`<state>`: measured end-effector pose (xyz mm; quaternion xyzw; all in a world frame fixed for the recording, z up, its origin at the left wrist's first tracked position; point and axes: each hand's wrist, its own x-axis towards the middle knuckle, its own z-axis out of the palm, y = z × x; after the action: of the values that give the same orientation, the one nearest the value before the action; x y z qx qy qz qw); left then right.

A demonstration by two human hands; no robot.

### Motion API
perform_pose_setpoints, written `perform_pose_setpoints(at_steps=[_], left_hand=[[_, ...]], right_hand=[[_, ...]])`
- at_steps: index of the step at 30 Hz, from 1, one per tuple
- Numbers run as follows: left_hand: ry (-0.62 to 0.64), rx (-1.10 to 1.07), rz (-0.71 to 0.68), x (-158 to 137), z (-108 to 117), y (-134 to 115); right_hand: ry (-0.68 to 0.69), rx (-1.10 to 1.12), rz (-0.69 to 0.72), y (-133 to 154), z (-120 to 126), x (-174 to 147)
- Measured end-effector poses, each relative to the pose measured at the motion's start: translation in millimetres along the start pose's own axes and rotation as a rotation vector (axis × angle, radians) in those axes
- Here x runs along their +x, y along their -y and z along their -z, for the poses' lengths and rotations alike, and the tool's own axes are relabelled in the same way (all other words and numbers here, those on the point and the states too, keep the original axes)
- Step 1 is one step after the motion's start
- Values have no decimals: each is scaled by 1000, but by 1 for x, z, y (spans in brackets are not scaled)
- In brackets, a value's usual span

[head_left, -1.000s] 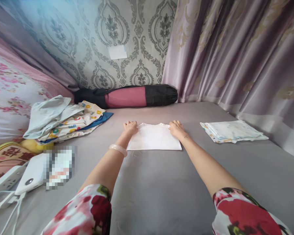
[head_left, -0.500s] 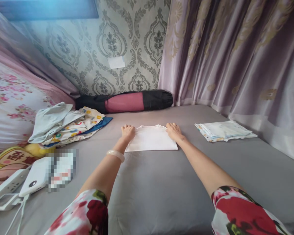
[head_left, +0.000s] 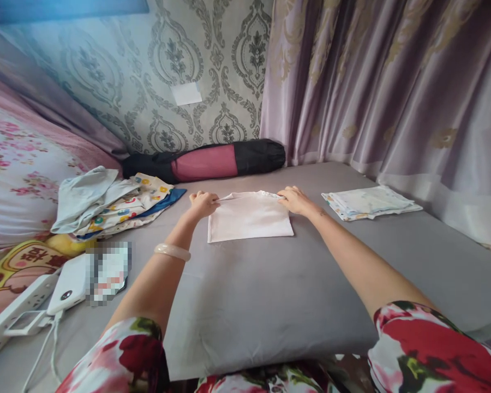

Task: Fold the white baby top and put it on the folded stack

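A pale pinkish-white shirt (head_left: 250,219), folded into a flat rectangle, lies on the grey bed sheet (head_left: 270,295). Its neckline with small snaps or buttons faces the far side. My left hand (head_left: 204,203) closes on the far left corner, fingers curled over the fabric. At the far right corner, by the neckline, my right hand (head_left: 294,200) pinches the cloth between thumb and fingers. The near edge of the shirt rests flat on the sheet, with no hand touching it.
Loose clothes (head_left: 114,204) form a pile on the left, and a folded stack (head_left: 370,202) lies on the right. A black and pink roll bag (head_left: 204,161) lies along the wall. A power bank (head_left: 70,284) and power strip (head_left: 20,311) sit front left.
My view has shifted slightly. Both hands now grip the far corners with the shirt's far edge drawn tighter, and my left hand sits a little further out to the left.
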<state>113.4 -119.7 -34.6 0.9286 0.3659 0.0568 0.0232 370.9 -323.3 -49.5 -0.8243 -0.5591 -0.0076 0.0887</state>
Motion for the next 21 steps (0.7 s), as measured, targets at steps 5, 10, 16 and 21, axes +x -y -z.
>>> perform_pose_setpoints(at_steps=[5, 10, 16, 21], left_hand=[[83, -109, -59, -11, 25, 8], [213, -544, -202, -22, 46, 24], [340, -879, -150, -31, 66, 31], [262, -905, -131, -22, 59, 29]], right_hand=[[-23, 112, 37, -5, 19, -6], [52, 424, 116, -9, 51, -18], [149, 709, 123, -14, 79, -26], [105, 825, 66, -18, 73, -15]])
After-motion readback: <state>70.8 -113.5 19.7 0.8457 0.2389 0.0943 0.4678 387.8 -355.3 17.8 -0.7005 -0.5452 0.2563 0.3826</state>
